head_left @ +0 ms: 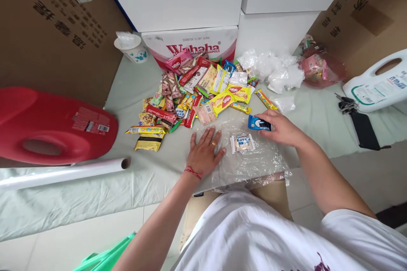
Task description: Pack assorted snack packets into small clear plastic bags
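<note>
The right hand (280, 128) grips a blue snack packet (255, 123) at the far edge of a clear plastic sheet (262, 161), left hand (203, 150) spread flat leftward, paper cup (136, 54) of crumpled plastic (126, 39) and red bowl (337, 72) of wrapped snacks (313, 65) beyond it.

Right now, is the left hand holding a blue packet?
No, the right hand holds the blue packet, while the left hand lies spread, palm down.

Gold-coloured ring (214, 143) around one finger (217, 136) of the person's left hand (203, 154), red cord bracelet (193, 172) at wrist behind the fingers, white short-sleeved shirt (241, 233), dark purple print (322, 264).
</note>
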